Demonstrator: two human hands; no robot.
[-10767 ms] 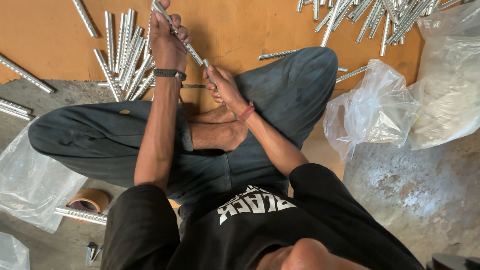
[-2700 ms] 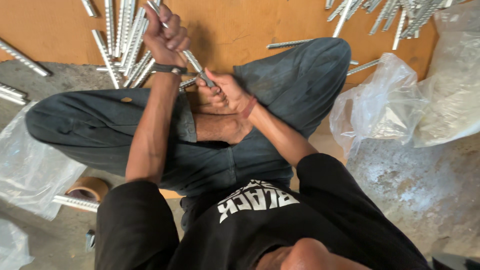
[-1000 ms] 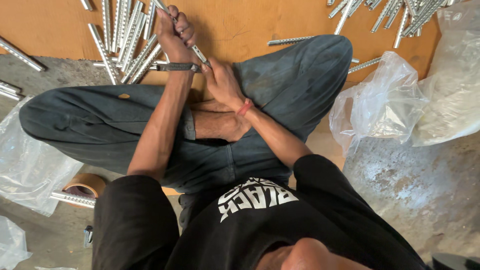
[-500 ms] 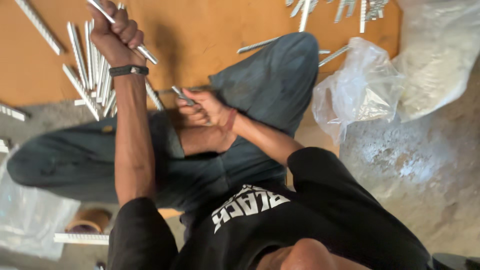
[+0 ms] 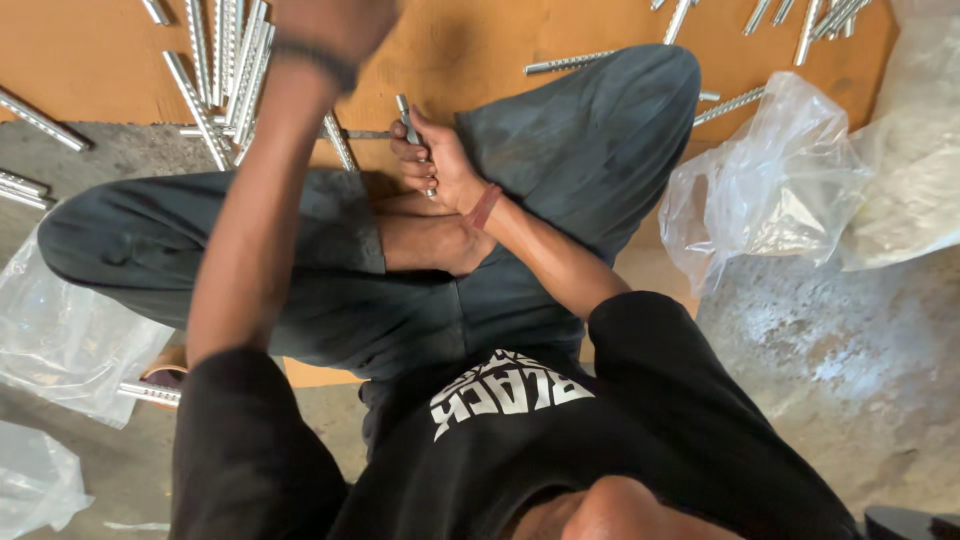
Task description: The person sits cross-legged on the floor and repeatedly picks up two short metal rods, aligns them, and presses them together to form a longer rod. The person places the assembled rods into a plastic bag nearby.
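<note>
Just the clutter around me on the floor

Brown board [image 5: 90, 60] under my legs with loose grooved metal rods [image 5: 235, 60] piled on it, more rods [image 5: 820, 15] top right, a crumpled clear plastic bag [image 5: 780, 180] beside my knee, another bag [image 5: 60, 340] on bare concrete [image 5: 830, 370].

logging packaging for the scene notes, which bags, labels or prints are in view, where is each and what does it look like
Clear bag: right of the raised knee, crumpled, see-through plastic with pale contents.
Big bag: far right edge, cloudy whitish plastic.
Left bag: on the floor by the left leg, flat, clear, wrinkled.
Corner bag: bottom left, clear, bunched.
Shirt print: white block lettering on the black shirt.
No screens or signs.
</note>
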